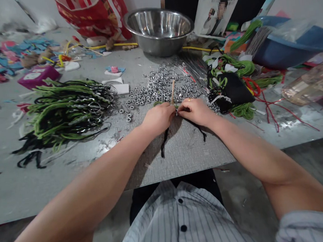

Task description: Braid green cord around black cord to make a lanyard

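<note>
Cord, black, pinched at mid-length by left hand and right hand, both clamped, knuckles nearly touching; loose ends trail toward 6 o'clock. Metal rings heaped at 12 o'clock on desk, likely for short reach. Green-black bundle at 9 o'clock.

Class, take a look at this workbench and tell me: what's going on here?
A person at a grey table has both hands together. The left hand and right hand pinch a black cord, its two ends trailing back toward the person. A wooden stick rises between the hands. Beyond them lies a heap of small metal rings; a pile of green and black cords lies to the left, a steel bowl at the back.
</note>
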Demonstrator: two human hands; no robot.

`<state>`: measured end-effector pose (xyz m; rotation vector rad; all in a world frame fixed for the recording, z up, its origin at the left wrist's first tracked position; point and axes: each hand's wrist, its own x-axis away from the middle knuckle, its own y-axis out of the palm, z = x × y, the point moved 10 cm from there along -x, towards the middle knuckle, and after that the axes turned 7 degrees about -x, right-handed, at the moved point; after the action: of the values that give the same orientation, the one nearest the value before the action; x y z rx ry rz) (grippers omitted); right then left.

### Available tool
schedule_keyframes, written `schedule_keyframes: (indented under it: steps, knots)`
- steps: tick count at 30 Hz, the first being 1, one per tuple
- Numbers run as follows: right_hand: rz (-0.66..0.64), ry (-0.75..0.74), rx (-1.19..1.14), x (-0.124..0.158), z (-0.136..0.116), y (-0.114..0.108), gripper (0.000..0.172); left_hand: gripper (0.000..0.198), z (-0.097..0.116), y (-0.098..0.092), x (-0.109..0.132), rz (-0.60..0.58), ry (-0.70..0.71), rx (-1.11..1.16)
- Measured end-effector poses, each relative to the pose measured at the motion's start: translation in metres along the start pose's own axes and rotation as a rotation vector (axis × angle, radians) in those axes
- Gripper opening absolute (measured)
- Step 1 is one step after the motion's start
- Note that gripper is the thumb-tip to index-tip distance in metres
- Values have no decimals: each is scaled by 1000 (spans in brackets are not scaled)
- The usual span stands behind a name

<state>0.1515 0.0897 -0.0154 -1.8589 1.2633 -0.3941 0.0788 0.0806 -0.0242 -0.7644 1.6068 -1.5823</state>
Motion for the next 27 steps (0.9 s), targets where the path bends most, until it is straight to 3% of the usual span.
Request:
schedule_keyframes:
  steps: [10, 16, 27]
  knots:
    - [3, -38, -12, -1, -3, 1, 7, 23, 0, -9, 4, 55, -19, 75]
    - [19, -34, -40, 0, 0, -2, 6, 23, 1, -5, 5, 43, -25, 56]
    - [192, 65, -77, 5, 14, -35, 10, 23, -1, -5, 5, 46, -40, 75]
